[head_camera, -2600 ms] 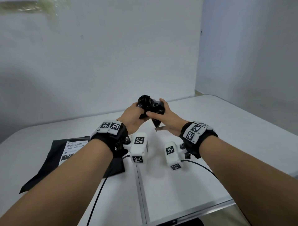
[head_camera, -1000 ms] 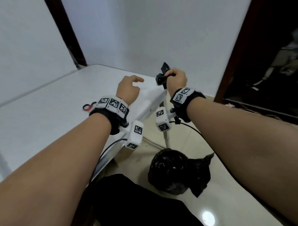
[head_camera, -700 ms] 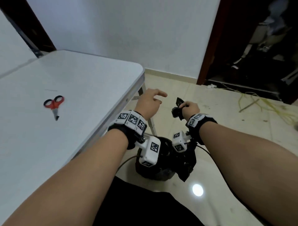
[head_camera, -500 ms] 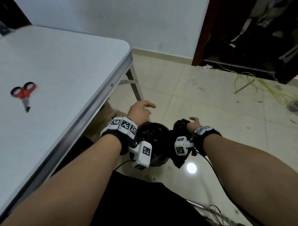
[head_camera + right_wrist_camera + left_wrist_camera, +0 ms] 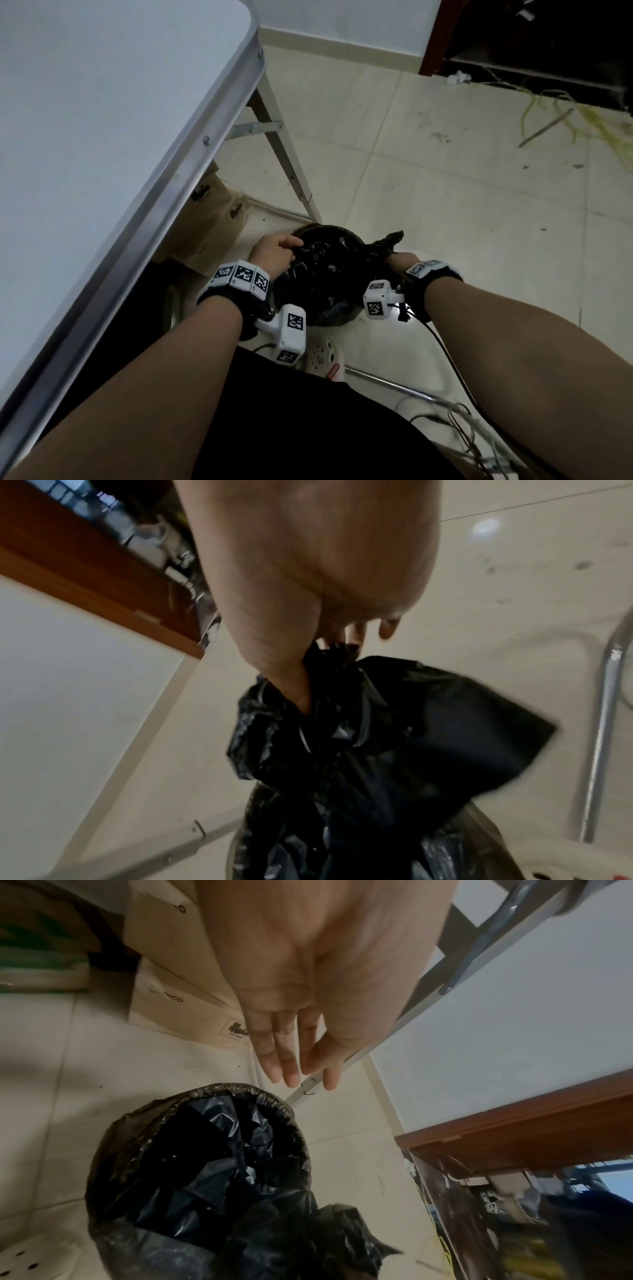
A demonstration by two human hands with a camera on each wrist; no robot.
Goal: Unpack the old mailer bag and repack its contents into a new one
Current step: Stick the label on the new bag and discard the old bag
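On the floor beside the table stands a round bin (image 5: 320,274) lined with a black plastic bag and filled with crumpled black plastic (image 5: 205,1164). My left hand (image 5: 284,245) hovers at the bin's left rim, its fingers (image 5: 291,1066) straight and holding nothing. My right hand (image 5: 397,262) is at the right rim, where its curled fingers (image 5: 342,642) pinch a bunched fold of black plastic (image 5: 377,737). I cannot tell whether that fold is the old mailer or the liner's loose flap (image 5: 392,240).
The white folding table (image 5: 102,137) fills the left, its metal leg (image 5: 284,150) slanting down to the bin. Cardboard boxes (image 5: 209,219) sit under it. A white clog (image 5: 318,356) and loose cables (image 5: 445,414) lie near my lap. A dark doorway (image 5: 531,41) is far right.
My view swung from the tabletop down to the floor. Both hands dropped to the bin, and the crumpled black bag my right hand carried over is now down at the bin.
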